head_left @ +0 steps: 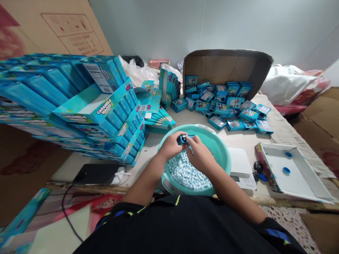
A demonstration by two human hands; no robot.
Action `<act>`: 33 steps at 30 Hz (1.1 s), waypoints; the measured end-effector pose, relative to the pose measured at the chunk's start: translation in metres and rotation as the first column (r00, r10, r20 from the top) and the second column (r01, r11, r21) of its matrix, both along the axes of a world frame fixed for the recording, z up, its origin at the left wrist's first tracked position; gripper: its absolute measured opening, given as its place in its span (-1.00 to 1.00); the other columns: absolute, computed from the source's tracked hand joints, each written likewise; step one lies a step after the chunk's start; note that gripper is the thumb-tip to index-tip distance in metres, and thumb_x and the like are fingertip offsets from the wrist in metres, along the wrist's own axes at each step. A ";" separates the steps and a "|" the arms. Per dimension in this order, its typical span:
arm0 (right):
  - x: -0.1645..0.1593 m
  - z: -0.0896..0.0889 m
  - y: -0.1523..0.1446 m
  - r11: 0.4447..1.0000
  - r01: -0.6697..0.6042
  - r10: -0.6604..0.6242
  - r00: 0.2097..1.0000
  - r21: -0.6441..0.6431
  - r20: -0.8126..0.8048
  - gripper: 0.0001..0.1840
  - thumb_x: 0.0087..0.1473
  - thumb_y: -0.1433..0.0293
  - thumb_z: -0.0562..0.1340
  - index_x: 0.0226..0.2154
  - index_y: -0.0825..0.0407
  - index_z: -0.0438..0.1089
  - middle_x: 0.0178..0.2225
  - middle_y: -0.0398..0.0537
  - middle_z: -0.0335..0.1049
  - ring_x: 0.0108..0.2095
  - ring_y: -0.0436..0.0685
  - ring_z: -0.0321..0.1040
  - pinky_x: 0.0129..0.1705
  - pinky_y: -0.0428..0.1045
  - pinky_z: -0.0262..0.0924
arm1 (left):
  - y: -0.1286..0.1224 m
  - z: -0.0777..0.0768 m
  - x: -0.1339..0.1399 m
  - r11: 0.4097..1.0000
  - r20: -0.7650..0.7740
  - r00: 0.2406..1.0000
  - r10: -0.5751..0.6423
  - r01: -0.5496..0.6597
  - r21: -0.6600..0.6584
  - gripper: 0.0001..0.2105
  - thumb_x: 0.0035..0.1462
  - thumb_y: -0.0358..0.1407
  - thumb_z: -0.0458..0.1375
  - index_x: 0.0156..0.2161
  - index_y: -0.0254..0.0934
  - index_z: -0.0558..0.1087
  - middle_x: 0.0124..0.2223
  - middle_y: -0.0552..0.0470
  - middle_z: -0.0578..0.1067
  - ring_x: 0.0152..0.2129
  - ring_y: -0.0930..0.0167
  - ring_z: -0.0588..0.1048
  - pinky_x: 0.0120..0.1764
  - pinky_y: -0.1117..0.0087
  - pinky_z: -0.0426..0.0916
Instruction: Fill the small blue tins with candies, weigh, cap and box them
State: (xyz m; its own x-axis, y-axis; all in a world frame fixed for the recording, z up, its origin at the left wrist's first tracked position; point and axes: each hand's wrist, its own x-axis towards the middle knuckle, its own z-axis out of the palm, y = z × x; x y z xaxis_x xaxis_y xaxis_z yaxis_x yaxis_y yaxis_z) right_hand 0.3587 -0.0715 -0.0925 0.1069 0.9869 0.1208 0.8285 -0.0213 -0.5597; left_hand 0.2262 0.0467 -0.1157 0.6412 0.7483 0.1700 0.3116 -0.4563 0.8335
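Observation:
Over the turquoise basin (225, 155), my left hand (171, 144) is closed around a small blue candy box (181, 140), its dark opening facing up. White candies show at that opening. My right hand (197, 151) is at the same box, its fingers bent together with the fingertips at the opening. What those fingertips hold, if anything, is too small to make out. Below both hands, a heap of white and pale blue candies (185, 173) fills the near part of the basin.
Stacked display trays of blue boxes (106, 109) rise at left. Loose filled boxes (219, 106) spill from a cardboard carton (212, 63) at the back. A white scale (241, 162), a shallow white tray (299, 173) and a black device (97, 174) lie near the front edge.

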 end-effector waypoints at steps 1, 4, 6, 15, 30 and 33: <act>0.000 0.000 0.000 1.000 -0.009 0.009 1.000 0.008 0.000 -0.49 0.35 0.43 0.02 0.30 0.15 0.24 0.01 0.22 0.34 -0.12 0.23 0.40 -0.05 0.15 0.36 | 0.000 0.001 0.000 1.000 -0.005 1.000 -0.007 0.007 0.008 -0.54 0.02 -0.37 0.31 0.09 -0.23 0.58 0.06 -0.06 0.64 -0.04 0.21 0.62 0.05 0.23 0.50; -0.001 0.000 0.000 1.000 -0.021 0.021 1.000 0.018 -0.005 -0.52 0.35 0.42 0.03 0.27 0.12 0.27 0.00 0.20 0.33 -0.15 0.20 0.38 -0.05 0.13 0.36 | -0.001 0.004 -0.001 1.000 -0.019 1.000 -0.021 0.021 0.013 -0.53 0.02 -0.39 0.30 0.10 -0.22 0.58 0.05 -0.05 0.64 -0.06 0.22 0.62 0.03 0.25 0.51; -0.001 0.000 -0.001 0.999 -0.026 0.026 1.000 0.024 -0.008 -0.52 0.36 0.42 0.04 0.27 0.12 0.28 0.01 0.20 0.33 -0.15 0.19 0.38 -0.06 0.12 0.36 | -0.002 0.007 -0.001 1.000 -0.022 1.000 -0.021 0.021 0.009 -0.53 0.02 -0.39 0.30 0.10 -0.23 0.58 0.05 -0.06 0.65 -0.07 0.23 0.62 0.03 0.25 0.51; 0.001 -0.001 -0.001 1.000 -0.018 0.018 1.000 -0.002 0.014 -0.46 0.38 0.45 -0.01 0.34 0.06 0.26 -0.03 0.14 0.33 -0.21 0.14 0.37 -0.13 0.06 0.33 | -0.001 0.003 -0.002 1.000 -0.037 0.999 -0.012 0.013 0.024 -0.53 0.01 -0.37 0.32 0.09 -0.21 0.59 0.02 -0.05 0.65 -0.11 0.24 0.61 0.04 0.23 0.52; 0.002 0.003 -0.002 0.984 0.177 -0.178 0.982 -0.015 -0.064 -0.40 0.37 0.35 0.02 0.38 0.17 0.17 0.13 0.26 0.38 -0.08 0.28 0.47 -0.05 0.17 0.39 | -0.001 0.000 0.002 0.992 0.111 0.989 0.095 -0.085 -0.092 -0.51 -0.01 -0.29 0.41 0.08 -0.27 0.57 -0.02 -0.11 0.65 -0.12 0.23 0.63 -0.02 0.25 0.53; 0.003 0.002 -0.002 0.976 0.219 -0.219 0.975 0.002 -0.033 -0.41 0.36 0.33 0.04 0.37 0.13 0.21 0.11 0.24 0.40 -0.11 0.26 0.48 -0.12 0.11 0.37 | -0.001 0.000 0.002 0.990 0.110 0.987 0.115 -0.106 -0.089 -0.51 -0.01 -0.33 0.40 0.09 -0.27 0.57 -0.02 -0.10 0.65 -0.13 0.25 0.62 -0.02 0.25 0.52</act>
